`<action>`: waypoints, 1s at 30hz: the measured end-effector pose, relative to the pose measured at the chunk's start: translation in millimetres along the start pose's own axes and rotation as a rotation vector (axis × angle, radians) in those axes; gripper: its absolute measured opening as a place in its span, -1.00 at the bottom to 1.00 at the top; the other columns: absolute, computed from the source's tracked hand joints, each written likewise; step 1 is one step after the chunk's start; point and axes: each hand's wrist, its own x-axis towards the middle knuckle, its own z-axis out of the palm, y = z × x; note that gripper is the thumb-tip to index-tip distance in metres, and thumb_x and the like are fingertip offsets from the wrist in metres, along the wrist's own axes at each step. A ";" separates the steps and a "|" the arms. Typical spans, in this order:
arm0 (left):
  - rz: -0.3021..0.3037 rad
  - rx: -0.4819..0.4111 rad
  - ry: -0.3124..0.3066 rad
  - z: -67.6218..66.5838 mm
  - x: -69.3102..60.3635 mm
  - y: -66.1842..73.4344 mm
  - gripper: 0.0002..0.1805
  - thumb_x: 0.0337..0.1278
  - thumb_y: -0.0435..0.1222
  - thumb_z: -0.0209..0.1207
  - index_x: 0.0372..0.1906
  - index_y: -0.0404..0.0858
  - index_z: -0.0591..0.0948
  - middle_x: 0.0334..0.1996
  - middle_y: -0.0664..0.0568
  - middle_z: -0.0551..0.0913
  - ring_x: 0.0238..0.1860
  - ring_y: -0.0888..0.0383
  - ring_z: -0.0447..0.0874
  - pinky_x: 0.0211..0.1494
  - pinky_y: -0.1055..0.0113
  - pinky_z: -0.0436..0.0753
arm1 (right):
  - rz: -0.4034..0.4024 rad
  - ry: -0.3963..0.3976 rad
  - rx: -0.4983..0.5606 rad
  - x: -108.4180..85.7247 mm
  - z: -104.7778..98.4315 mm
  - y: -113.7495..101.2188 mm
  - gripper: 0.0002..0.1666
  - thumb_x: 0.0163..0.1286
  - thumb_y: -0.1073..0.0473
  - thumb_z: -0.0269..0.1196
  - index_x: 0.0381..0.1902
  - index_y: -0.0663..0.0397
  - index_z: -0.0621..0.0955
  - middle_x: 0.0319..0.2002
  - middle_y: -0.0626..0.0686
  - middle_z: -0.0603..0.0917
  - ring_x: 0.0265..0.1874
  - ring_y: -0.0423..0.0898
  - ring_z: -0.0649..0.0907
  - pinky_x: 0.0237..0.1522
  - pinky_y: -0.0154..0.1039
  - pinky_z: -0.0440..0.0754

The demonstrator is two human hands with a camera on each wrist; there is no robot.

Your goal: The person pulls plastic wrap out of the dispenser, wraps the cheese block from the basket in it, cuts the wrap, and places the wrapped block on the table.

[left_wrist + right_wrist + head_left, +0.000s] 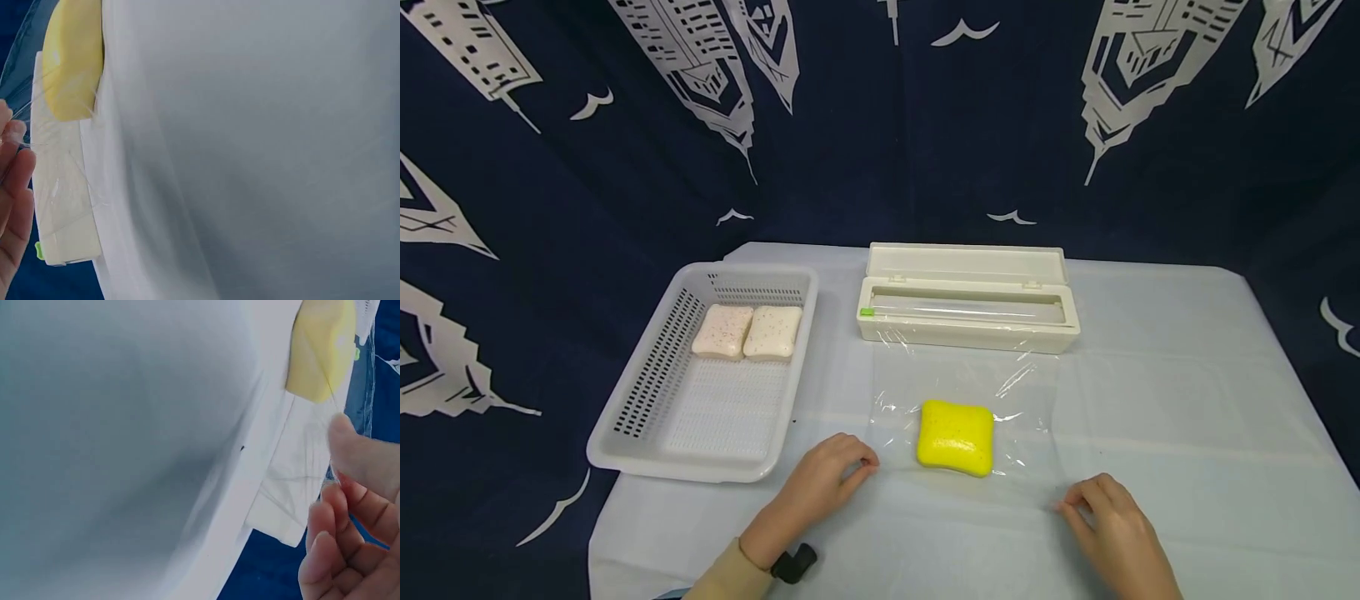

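A yellow soap-like block (955, 437) lies on a sheet of clear film (1022, 400) that runs from a cream dispenser box (970, 336) with its lid up. My left hand (823, 479) pinches the film's left edge between thumb and fingers; in the left wrist view the film stretches from the fingertips (14, 132). At the near right corner my right hand (1112, 529) pinches the film, with thumb and forefinger meeting. The right wrist view shows the other fingers of that hand (362, 512) curled loosely and the yellow block (322, 350) beyond.
On the left of the table stands a white perforated basket (700, 475) holding a pinkish block (722, 332) and a cream block (772, 333). A white cloth (1187, 400) covers the table. Behind it hangs a dark blue patterned cloth (925, 125).
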 end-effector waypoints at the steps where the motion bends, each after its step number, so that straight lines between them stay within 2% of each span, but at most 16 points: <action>1: 0.003 -0.002 0.016 0.2 1.4 -0.2 -0.91 0.13 -0.27 0.36 -0.28 -0.05 0.67 -0.36 0.26 0.66 -0.29 0.35 0.56 -0.22 0.51 0.58 | 0.008 -0.013 -0.001 2.2 -1.5 -0.3 -0.34 0.42 -0.37 -0.05 -0.55 0.02 0.55 -0.46 -0.13 0.48 -0.47 -0.21 0.45 -0.43 -0.49 0.38; 4: 0.013 -0.002 0.055 0.7 6.4 0.1 -0.91 0.16 -0.29 0.34 -0.26 -0.08 0.67 -0.34 0.24 0.67 -0.33 0.35 0.58 -0.26 0.52 0.59 | 0.063 -0.058 0.018 8.1 -4.1 -1.4 -0.65 0.24 -0.06 0.39 -0.54 0.00 0.54 -0.35 -0.06 0.57 -0.35 -0.12 0.50 -0.29 -0.48 0.39; 5: 0.012 -0.001 0.063 0.9 8.2 0.0 -0.92 0.17 -0.30 0.33 -0.25 -0.09 0.66 -0.34 0.23 0.67 -0.34 0.35 0.59 -0.27 0.52 0.60 | 0.098 -0.083 0.032 9.7 -4.4 -1.8 -0.69 0.14 0.07 0.47 -0.54 -0.02 0.53 -0.31 -0.05 0.61 -0.32 -0.09 0.52 -0.25 -0.50 0.38; 7: 0.002 0.001 0.075 1.8 11.5 -0.4 -0.91 0.17 -0.32 0.33 -0.26 -0.09 0.65 -0.34 0.22 0.66 -0.34 0.34 0.61 -0.26 0.52 0.61 | 0.188 -0.142 0.068 12.6 -5.1 -2.2 -0.64 -0.03 0.30 0.53 -0.53 -0.09 0.51 -0.25 -0.07 0.70 -0.24 -0.01 0.60 -0.20 -0.48 0.44; 10: -0.022 -0.017 0.090 2.9 16.8 -0.6 -0.91 0.17 -0.36 0.31 -0.28 -0.12 0.64 -0.36 0.20 0.65 -0.34 0.32 0.62 -0.26 0.50 0.63 | 0.325 -0.245 0.112 15.8 -5.7 -1.5 -0.70 0.14 0.26 0.46 -0.49 -0.10 0.50 -0.32 -0.09 0.74 -0.27 0.01 0.68 -0.23 -0.31 0.60; 13: -0.049 -0.050 0.099 5.4 22.0 -1.5 -0.92 0.18 -0.40 0.28 -0.29 -0.16 0.64 -0.38 0.18 0.63 -0.37 0.31 0.60 -0.26 0.51 0.63 | 0.429 -0.348 0.123 19.8 -6.9 0.6 -0.77 0.27 0.16 0.38 -0.43 -0.06 0.50 -0.43 -0.13 0.70 -0.42 -0.10 0.65 -0.38 -0.21 0.60; 16: -0.076 -0.063 0.106 8.6 26.3 -2.9 -0.93 0.18 -0.42 0.26 -0.30 -0.19 0.63 -0.41 0.15 0.59 -0.42 0.32 0.53 -0.32 0.53 0.59 | 0.484 -0.418 0.134 24.6 -6.7 3.9 -0.77 0.33 0.09 0.34 -0.39 -0.01 0.50 -0.48 -0.13 0.65 -0.53 -0.28 0.49 -0.48 -0.34 0.46; 18: -0.090 -0.059 0.112 11.0 28.4 -4.1 -0.92 0.17 -0.44 0.26 -0.30 -0.20 0.63 -0.42 0.14 0.57 -0.45 0.31 0.49 -0.36 0.53 0.56 | 0.508 -0.460 0.142 28.4 -5.8 6.2 -0.77 0.36 0.06 0.32 -0.36 0.00 0.50 -0.48 -0.14 0.65 -0.56 -0.33 0.41 -0.50 -0.39 0.38; 25: -0.169 -0.052 0.075 18.8 32.7 -8.2 -0.94 0.19 -0.43 0.26 -0.30 -0.23 0.62 -0.44 0.11 0.55 -0.46 0.30 0.49 -0.40 0.53 0.53 | 0.541 -0.559 0.161 43.5 -1.9 10.8 -0.81 0.37 0.12 0.29 -0.27 0.12 0.55 -0.48 -0.11 0.63 -0.52 -0.30 0.50 -0.47 -0.38 0.44; 30: -0.181 -0.009 0.042 22.9 33.8 -10.8 -0.92 0.17 -0.46 0.26 -0.30 -0.25 0.61 -0.43 0.07 0.58 -0.43 0.24 0.53 -0.36 0.46 0.57 | 0.530 -0.600 0.155 52.3 2.3 14.7 -0.82 0.39 0.13 0.25 -0.34 0.13 0.56 -0.55 -0.10 0.57 -0.56 -0.23 0.45 -0.51 -0.34 0.36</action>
